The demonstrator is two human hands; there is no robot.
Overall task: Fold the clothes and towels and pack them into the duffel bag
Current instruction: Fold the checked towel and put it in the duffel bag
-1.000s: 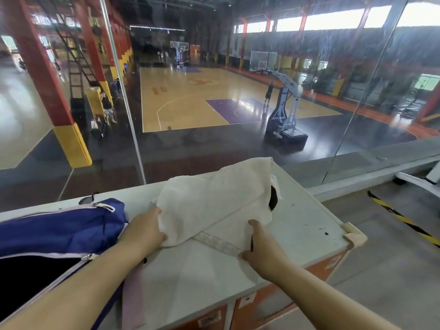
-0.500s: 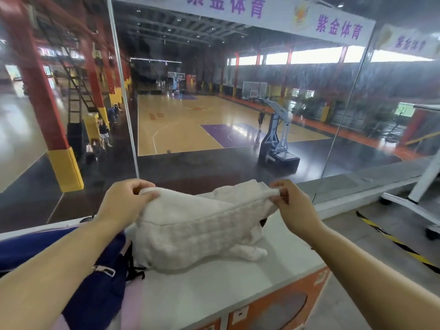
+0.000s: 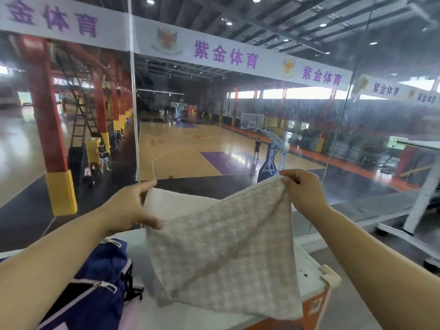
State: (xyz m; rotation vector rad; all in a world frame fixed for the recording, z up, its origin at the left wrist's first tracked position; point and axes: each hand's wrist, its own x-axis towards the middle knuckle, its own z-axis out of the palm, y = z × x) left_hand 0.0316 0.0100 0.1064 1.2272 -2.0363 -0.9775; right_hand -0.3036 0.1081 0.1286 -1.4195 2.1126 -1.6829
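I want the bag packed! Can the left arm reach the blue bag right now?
Probably yes. The blue bag lies just under the left arm with nothing between them. But the left grip pinches a corner of the towel, so it must let go or bring the towel along.

Towel (image 3: 221, 253) lifted off table (image 3: 307, 270), now spread between both hands.

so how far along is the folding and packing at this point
Early, by the look of it. Done: nothing visibly packed; the inside of the blue duffel bag is out of view. In hand: the left hand and right hand hold the beige towel by its upper corners, spread open above the white table. Left: folding this towel and putting it in the bag.
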